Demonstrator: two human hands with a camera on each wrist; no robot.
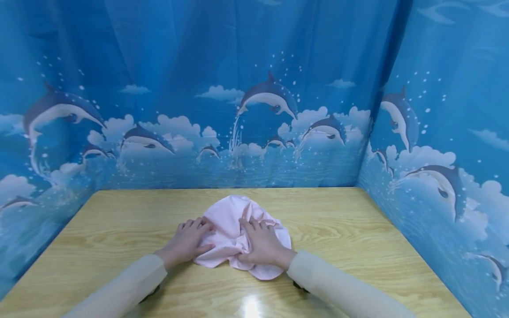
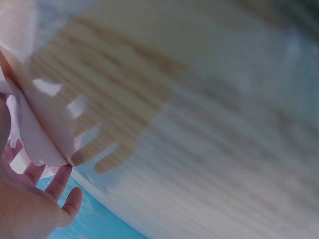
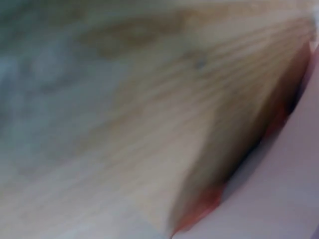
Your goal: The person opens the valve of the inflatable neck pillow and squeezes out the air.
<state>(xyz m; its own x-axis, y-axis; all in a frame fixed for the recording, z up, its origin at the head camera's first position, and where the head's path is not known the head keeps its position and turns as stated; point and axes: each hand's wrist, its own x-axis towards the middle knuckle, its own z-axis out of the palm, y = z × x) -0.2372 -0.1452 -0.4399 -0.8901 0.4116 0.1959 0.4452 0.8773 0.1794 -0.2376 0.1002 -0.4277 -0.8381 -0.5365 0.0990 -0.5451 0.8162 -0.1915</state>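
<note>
A crumpled pink cloth (image 1: 228,216) with a rounded outline lies on the wooden table, its folds bunched near the middle. On its left edge rests my left hand (image 1: 187,243), fingers spread and slightly bent. The left wrist view shows the left hand (image 2: 35,204) with loose fingers beside the hanging edge of the pink cloth (image 2: 42,139). My right hand (image 1: 264,245) lies over the cloth's right part, its bent fingers and thumb gripping gathered fabric. In the right wrist view, the pink cloth (image 3: 279,189) fills the lower right, and the right hand is hidden there.
The wooden table (image 1: 338,216) has a pale grain and a light reflection near its front. A blue curtain (image 1: 191,66) printed with dolphins and clouds hangs along the back and both sides of the table.
</note>
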